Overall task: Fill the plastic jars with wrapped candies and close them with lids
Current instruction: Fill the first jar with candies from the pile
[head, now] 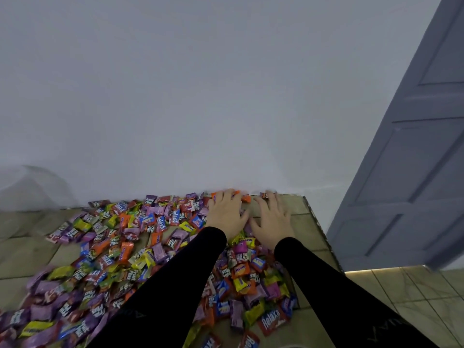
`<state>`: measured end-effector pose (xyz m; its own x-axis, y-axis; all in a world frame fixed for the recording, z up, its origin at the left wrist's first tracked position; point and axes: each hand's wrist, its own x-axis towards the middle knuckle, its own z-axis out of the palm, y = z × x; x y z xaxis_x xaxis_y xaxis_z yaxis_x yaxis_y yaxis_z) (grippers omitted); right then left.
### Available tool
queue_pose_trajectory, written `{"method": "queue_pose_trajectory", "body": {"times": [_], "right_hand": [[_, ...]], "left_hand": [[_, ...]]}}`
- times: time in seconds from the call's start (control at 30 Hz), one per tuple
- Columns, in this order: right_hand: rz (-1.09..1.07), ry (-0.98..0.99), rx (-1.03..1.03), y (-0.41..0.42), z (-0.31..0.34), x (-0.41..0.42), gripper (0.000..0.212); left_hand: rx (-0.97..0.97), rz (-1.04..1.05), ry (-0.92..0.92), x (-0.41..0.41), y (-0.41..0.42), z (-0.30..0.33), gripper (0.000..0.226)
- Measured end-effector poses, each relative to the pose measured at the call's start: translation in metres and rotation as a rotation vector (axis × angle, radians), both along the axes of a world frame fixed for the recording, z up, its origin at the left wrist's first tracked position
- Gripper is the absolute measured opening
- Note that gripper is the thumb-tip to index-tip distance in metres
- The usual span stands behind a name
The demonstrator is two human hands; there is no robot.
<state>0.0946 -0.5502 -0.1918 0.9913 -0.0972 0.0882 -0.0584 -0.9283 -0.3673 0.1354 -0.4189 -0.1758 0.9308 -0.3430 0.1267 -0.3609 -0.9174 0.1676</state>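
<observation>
A wide spread of wrapped candies (120, 249) in purple, orange, yellow, red and blue wrappers covers the tiled floor in the head view. My left hand (227, 213) lies flat, fingers straight, on candies at the far edge of the pile by the wall. My right hand (272, 219) lies flat beside it, fingers spread, its fingertips touching a candy (264, 195) near the wall. Both arms wear black sleeves. A blurred clear plastic shape (27, 187), perhaps a jar, shows at the left against the wall. No lids are visible.
A white wall (200, 96) rises right behind the candies. A grey-blue door (414, 159) stands to the right. A flat cardboard sheet (313, 222) lies under the right part of the pile, with bare tiles (414, 297) beyond it.
</observation>
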Motion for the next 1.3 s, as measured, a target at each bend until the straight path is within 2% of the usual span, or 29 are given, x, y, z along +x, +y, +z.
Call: {"method": "queue_pose_trajectory", "body": {"times": [0.17,0.27,0.4,0.53,0.63,0.7,0.87,0.97,1.1,1.2,1.3], "right_hand": [[-0.006,0.106,0.045,0.0,-0.005,0.014,0.062],[-0.002,0.079,0.064,0.0,-0.006,0.014,0.058],[0.03,0.058,0.035,0.0,-0.005,0.007,0.045],[0.072,0.045,0.003,0.0,-0.001,-0.002,0.028],[0.052,-0.02,-0.03,-0.002,0.0,-0.016,0.025],[0.015,-0.063,-0.02,-0.002,-0.002,-0.029,0.03],[0.037,-0.006,-0.014,0.004,-0.011,-0.046,0.07],[0.038,-0.018,-0.077,0.004,-0.011,-0.047,0.075],[0.004,-0.08,-0.04,0.005,-0.013,-0.047,0.065],[-0.023,-0.121,-0.037,0.004,-0.016,-0.047,0.051],[-0.025,-0.131,-0.023,0.001,-0.016,-0.047,0.041]], "left_hand": [[0.026,-0.027,-0.002,0.01,0.0,-0.015,0.051],[0.039,-0.027,0.004,0.011,-0.001,-0.017,0.05],[0.1,-0.048,0.033,0.007,0.0,-0.015,0.044],[0.076,-0.085,0.042,0.003,0.005,-0.01,0.037],[0.089,-0.109,0.058,-0.002,0.009,-0.003,0.034],[0.097,-0.105,0.035,-0.009,0.01,0.002,0.029],[0.074,-0.183,0.047,-0.02,0.002,0.008,0.026],[0.042,-0.221,0.078,-0.02,-0.003,0.003,0.023],[0.038,-0.171,0.119,-0.018,-0.003,-0.002,0.048],[0.137,-0.15,0.086,-0.019,-0.002,0.0,0.039],[0.137,-0.113,-0.017,-0.028,0.004,-0.002,0.038]]}}
